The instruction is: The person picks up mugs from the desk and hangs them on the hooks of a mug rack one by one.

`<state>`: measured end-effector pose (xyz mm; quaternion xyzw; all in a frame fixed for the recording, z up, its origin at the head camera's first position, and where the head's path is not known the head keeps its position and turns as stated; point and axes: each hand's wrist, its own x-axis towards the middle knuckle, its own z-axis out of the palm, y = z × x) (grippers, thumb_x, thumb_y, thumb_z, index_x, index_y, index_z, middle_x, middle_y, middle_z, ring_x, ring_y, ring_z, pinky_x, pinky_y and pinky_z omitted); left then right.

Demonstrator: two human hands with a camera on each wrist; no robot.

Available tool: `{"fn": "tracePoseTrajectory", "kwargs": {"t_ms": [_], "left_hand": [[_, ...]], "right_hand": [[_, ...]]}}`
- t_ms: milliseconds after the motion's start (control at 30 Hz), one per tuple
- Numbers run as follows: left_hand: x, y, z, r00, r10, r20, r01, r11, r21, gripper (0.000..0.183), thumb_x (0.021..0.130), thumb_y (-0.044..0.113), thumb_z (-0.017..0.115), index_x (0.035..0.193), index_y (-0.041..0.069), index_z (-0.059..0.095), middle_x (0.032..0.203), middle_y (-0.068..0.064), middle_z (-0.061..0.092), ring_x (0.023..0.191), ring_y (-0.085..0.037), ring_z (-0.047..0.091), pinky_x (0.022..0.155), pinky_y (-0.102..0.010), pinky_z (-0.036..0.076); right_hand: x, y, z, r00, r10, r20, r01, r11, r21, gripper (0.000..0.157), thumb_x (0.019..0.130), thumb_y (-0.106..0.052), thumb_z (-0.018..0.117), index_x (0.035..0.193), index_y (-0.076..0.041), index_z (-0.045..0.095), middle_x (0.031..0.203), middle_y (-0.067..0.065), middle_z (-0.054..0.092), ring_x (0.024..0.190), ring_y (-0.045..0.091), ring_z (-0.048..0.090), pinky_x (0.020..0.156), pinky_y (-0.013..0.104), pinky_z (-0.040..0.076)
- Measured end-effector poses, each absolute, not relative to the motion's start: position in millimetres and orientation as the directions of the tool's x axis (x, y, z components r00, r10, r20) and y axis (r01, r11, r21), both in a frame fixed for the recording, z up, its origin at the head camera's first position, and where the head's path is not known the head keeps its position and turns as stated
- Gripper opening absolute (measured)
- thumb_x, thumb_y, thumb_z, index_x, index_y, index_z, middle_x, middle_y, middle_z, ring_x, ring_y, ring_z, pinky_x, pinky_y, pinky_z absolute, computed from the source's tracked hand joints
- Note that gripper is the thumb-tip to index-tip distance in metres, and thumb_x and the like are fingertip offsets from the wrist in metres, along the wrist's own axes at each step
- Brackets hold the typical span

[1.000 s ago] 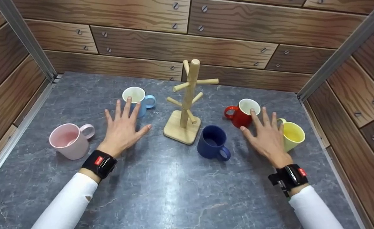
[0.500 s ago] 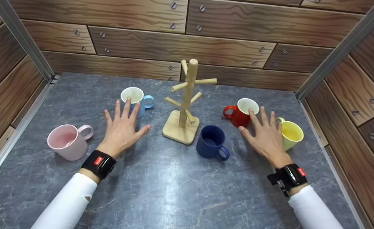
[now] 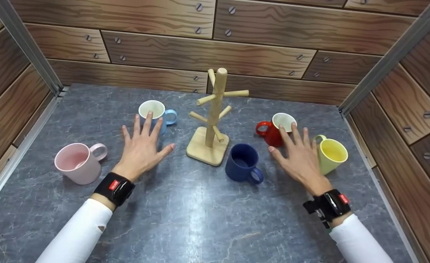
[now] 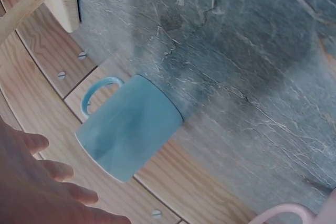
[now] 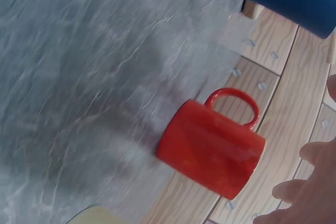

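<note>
My left hand [image 3: 140, 153] hovers with spread fingers in front of a light blue mug [image 3: 159, 124]; in the left wrist view a gap separates its fingers from that mug [image 4: 131, 127]. To its left stands a pink mug [image 3: 85, 170]. My right hand [image 3: 300, 159], also spread, hangs near a red mug [image 3: 272, 135], and the right wrist view shows the fingers apart from the mug [image 5: 212, 148]. A yellow mug [image 3: 326, 166] is just right of that hand, partly hidden by it. Neither hand holds anything.
Between the hands stands a wooden mug tree [image 3: 215, 109] with several bare pegs. A dark blue mug [image 3: 238, 170] is beside its base, handle toward the front right. Wood-patterned walls [image 3: 145, 47] enclose the grey marbled table [image 3: 185, 223] at back and sides.
My right hand has moved a little to the left, uncovering more of the yellow mug. My left hand has barely moved, and the mugs stay where they were. The head view shifts slightly.
</note>
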<state>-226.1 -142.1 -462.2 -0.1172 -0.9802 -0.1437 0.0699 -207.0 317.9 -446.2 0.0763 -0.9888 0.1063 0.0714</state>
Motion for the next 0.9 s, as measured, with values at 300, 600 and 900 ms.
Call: {"fn": "tracePoseTrajectory", "kwargs": {"t_ms": [300, 600, 900], "left_hand": [[-223.7, -138.7, -462.1, -0.958, 0.225, 0.176, 0.264, 0.934, 0.240, 0.093, 0.096, 0.072, 0.051, 0.165, 0.015, 0.027, 0.172, -0.018, 0.009, 0.153, -0.054, 0.006, 0.113, -0.081, 0.006], [-221.8, -135.6, -462.0, -0.962, 0.239, 0.135, 0.264, 0.938, 0.224, 0.093, 0.097, 0.074, 0.046, 0.166, 0.015, 0.024, 0.172, -0.017, 0.007, 0.154, -0.052, 0.001, 0.114, -0.080, 0.007], [-221.3, -130.2, -464.9, -0.956, 0.250, 0.150, 0.280, 0.933, 0.225, 0.093, 0.096, 0.072, 0.051, 0.165, 0.015, 0.028, 0.172, -0.016, 0.011, 0.154, -0.052, 0.004, 0.114, -0.080, 0.008]], "right_hand": [[-197.9, 300.9, -444.5, -0.971, -0.187, 0.151, -0.220, 0.943, -0.248, 0.082, 0.101, -0.068, 0.045, 0.166, -0.024, 0.025, 0.171, 0.018, 0.014, 0.153, 0.053, 0.008, 0.117, 0.076, 0.011], [-189.0, 283.8, -449.9, -0.967, -0.237, 0.096, -0.255, 0.913, -0.318, 0.083, 0.102, -0.066, 0.045, 0.167, -0.019, 0.021, 0.172, 0.015, 0.013, 0.156, 0.047, 0.005, 0.118, 0.074, 0.011], [-185.8, 269.6, -456.9, -0.950, -0.300, 0.090, -0.310, 0.866, -0.393, 0.102, 0.093, -0.074, 0.056, 0.166, -0.013, 0.021, 0.172, 0.010, 0.016, 0.157, 0.039, 0.012, 0.122, 0.065, 0.016]]}}
